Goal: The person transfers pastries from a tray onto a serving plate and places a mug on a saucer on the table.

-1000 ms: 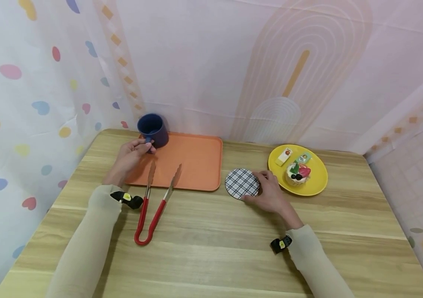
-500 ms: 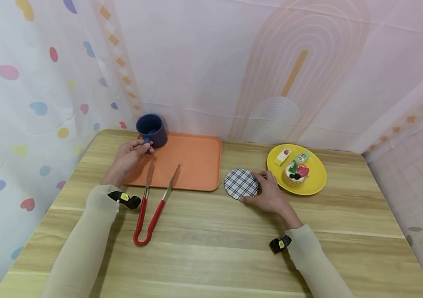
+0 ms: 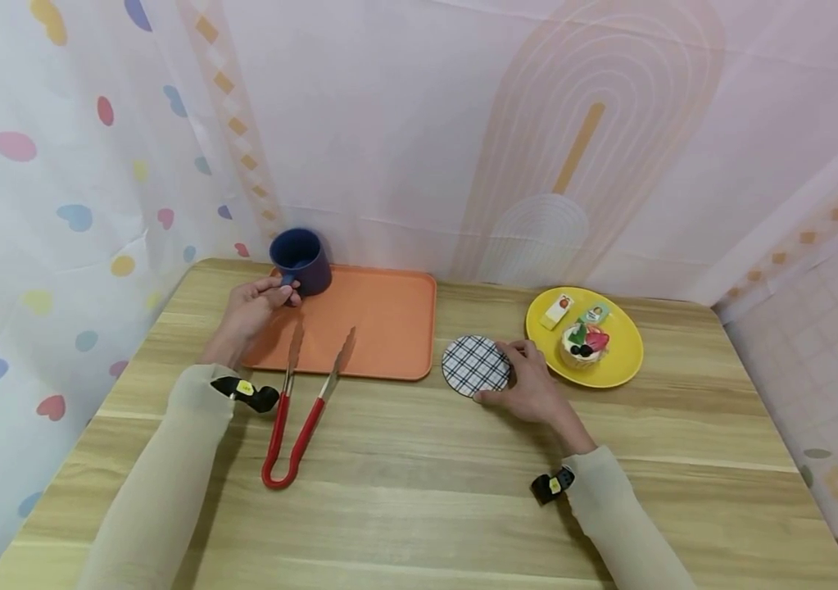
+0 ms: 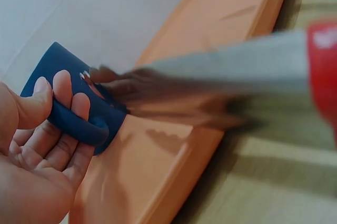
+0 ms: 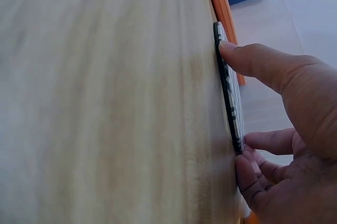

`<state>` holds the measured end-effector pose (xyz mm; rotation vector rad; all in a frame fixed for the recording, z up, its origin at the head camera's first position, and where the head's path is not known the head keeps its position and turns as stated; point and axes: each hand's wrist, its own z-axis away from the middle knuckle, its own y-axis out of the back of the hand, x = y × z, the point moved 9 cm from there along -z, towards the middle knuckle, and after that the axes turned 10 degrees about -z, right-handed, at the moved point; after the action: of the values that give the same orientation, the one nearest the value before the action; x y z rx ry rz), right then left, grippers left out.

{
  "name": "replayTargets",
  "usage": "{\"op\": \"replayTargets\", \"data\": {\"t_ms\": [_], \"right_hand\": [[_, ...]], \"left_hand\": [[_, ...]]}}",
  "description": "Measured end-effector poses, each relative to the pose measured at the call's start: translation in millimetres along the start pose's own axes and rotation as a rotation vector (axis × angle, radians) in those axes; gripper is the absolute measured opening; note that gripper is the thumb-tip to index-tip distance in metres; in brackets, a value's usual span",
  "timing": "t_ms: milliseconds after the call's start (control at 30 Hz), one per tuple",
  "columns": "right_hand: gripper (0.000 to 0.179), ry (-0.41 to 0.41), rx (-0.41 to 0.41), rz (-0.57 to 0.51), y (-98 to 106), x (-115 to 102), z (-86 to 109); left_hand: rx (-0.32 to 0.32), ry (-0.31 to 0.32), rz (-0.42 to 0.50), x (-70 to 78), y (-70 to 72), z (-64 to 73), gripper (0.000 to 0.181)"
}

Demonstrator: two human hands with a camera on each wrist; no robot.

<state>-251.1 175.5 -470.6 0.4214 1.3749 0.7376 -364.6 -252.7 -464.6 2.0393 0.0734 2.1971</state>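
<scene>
A dark blue mug (image 3: 313, 277) stands upright at the back left corner of the orange tray (image 3: 385, 319). My left hand (image 3: 251, 313) holds it by the handle; fingers curl through the loop in the left wrist view, with the thumb on top. At the right of the tray, a round coaster (image 3: 472, 365) with a black-and-white check lies at table level. My right hand (image 3: 532, 388) pinches its right side between thumb and fingers. The right wrist view shows the coaster (image 5: 230, 92) edge-on, so whether it is slightly raised I cannot tell.
Red-handled tongs (image 3: 278, 430) lie spread, their metal tips over the tray's front edge, close to my left wrist. Beyond my right hand is a yellow plate (image 3: 627, 360) bearing a fruit-topped cupcake (image 3: 582, 346) and two small cartons. A patterned curtain (image 3: 389, 123) hangs behind the table.
The head view shifts very slightly. Both hands keep their holds on the mug and the coaster, and nothing else has visibly moved.
</scene>
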Motion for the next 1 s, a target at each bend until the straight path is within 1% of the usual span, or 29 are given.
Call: {"op": "replayTargets", "data": {"t_ms": [133,233,300,367,600,767,1000], "right_hand": [[0.097,-0.005,0.002,0.001,-1,2,0.0],[0.097,-0.006,0.004,0.005,-1,2,-0.5],[0.096,-0.006,0.004,0.009,0,2,-0.9],[0.096,-0.006,0.004,0.010,1,2,-1.4],[0.095,-0.007,-0.003,0.012,0,2,-2.4],[0.096,-0.005,-0.003,0.015,0,1,-2.4],[0.095,-0.009,-0.001,0.011,0,1,-1.8]], "left_hand": [[0.011,-0.001,0.038,1.5,1.3,2.5,0.026],[0.034,0.018,0.033,1.7,4.4,3.6,0.021],[0.052,0.035,0.031,1.6,6.4,3.9,0.020],[0.063,0.039,0.034,2.3,7.6,4.2,0.019],[0.088,0.016,0.078,3.3,10.5,7.8,0.010],[0.087,0.004,0.114,2.9,12.4,9.0,0.008],[0.083,-0.030,0.177,7.1,12.3,12.5,0.007]]}}
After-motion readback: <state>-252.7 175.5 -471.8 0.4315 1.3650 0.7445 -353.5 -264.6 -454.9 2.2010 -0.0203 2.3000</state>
